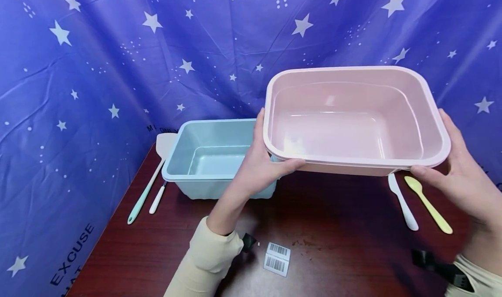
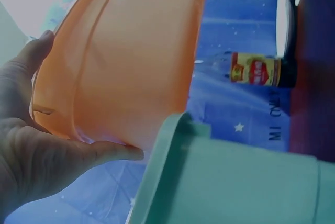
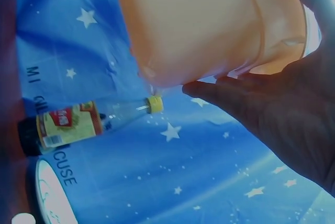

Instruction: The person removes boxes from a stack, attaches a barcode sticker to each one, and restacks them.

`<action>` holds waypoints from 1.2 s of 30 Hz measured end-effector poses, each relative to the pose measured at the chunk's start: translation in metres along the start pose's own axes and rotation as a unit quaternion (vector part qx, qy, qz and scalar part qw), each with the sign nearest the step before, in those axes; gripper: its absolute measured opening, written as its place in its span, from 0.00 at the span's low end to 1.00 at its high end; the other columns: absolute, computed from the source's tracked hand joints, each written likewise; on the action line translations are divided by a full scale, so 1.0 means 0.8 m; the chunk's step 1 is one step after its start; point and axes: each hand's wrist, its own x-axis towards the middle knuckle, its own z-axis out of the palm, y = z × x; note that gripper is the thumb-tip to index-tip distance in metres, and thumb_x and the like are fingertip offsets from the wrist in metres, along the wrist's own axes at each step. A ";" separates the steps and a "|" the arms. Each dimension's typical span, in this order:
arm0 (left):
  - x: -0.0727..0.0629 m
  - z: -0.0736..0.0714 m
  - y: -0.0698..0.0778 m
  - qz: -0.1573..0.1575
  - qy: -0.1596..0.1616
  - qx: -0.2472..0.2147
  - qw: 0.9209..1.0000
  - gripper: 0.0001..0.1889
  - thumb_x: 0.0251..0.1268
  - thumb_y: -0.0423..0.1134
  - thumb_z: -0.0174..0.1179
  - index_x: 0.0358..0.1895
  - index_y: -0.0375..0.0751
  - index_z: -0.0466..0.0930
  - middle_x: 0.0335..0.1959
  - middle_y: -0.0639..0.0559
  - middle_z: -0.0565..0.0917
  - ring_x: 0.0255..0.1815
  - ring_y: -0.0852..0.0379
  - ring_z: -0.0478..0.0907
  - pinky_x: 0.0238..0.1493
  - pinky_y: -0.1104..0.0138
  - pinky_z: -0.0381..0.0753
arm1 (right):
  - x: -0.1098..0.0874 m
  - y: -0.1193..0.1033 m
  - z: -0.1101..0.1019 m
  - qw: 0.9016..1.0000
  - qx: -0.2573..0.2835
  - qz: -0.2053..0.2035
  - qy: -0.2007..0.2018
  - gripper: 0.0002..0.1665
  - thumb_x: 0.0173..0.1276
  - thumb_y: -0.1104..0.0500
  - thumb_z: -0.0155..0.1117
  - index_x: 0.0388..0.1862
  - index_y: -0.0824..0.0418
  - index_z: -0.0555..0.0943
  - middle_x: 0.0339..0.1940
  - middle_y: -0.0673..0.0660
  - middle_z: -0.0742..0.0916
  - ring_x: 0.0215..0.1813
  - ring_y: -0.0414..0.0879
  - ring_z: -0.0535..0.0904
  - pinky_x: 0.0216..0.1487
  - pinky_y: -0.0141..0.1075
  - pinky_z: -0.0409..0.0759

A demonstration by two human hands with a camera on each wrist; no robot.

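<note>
Both hands hold a pink plastic basin (image 1: 329, 135) in the air, tilted so that its inside faces the head camera. My left hand (image 1: 256, 164) grips its left end, thumb along the near rim. At the other end, my right hand (image 1: 466, 177) grips it, with the thumb at the near right corner. The wrist views show fingers against the basin's outer wall, which looks orange there. A light blue basin (image 1: 225, 186) stands on the table, partly hidden behind the left hand and forearm.
Left of the blue basin lie a spatula (image 1: 146, 194) and a white-handled utensil (image 1: 157, 199). To the right are a white knife (image 1: 404, 203) and a yellow spoon (image 1: 429, 205). A barcode label (image 1: 277, 259) lies in front. A labelled bottle (image 3: 68, 124) stands behind the raised basin.
</note>
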 end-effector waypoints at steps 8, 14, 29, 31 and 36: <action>-0.003 0.012 -0.008 -0.045 -0.009 -0.003 0.999 0.64 0.50 0.31 0.78 0.81 0.58 0.37 0.72 0.52 0.64 0.67 0.39 0.68 0.62 0.52 0.76 | -0.007 0.003 -0.014 0.997 -0.080 0.021 0.011 0.62 0.59 0.78 0.61 0.85 0.52 0.41 0.80 0.52 0.56 0.72 0.34 0.56 0.64 0.16 0.47; -0.005 0.001 -0.017 -0.059 0.002 0.027 0.998 0.63 0.49 0.35 0.80 0.81 0.57 0.39 0.71 0.54 0.65 0.66 0.45 0.69 0.65 0.46 0.72 | 0.002 0.013 -0.002 0.995 -0.078 0.052 -0.027 0.62 0.64 0.75 0.63 0.84 0.42 0.41 0.76 0.51 0.58 0.68 0.38 0.60 0.58 0.17 0.57; -0.005 0.004 -0.032 -0.039 0.000 0.015 0.999 0.59 0.48 0.29 0.79 0.78 0.56 0.46 0.67 0.50 0.68 0.60 0.54 0.74 0.60 0.62 0.76 | 0.001 0.042 -0.005 0.984 -0.051 0.126 -0.118 0.56 0.75 0.63 0.57 0.82 0.34 0.31 0.83 0.48 0.43 0.75 0.36 0.45 0.73 0.38 0.42; -0.007 0.010 -0.032 -0.038 0.002 0.021 0.999 0.59 0.47 0.29 0.80 0.78 0.54 0.46 0.67 0.51 0.69 0.60 0.55 0.74 0.61 0.62 0.75 | 0.000 0.047 -0.009 0.982 -0.055 0.129 -0.125 0.55 0.76 0.62 0.56 0.82 0.33 0.32 0.83 0.46 0.44 0.74 0.35 0.45 0.74 0.40 0.39; -0.010 0.021 -0.032 -0.052 0.016 0.036 0.998 0.59 0.47 0.30 0.80 0.78 0.51 0.48 0.66 0.50 0.70 0.59 0.56 0.75 0.63 0.63 0.73 | -0.002 0.057 -0.017 0.983 -0.053 0.115 -0.131 0.55 0.75 0.66 0.56 0.83 0.35 0.34 0.82 0.47 0.46 0.73 0.33 0.48 0.69 0.29 0.44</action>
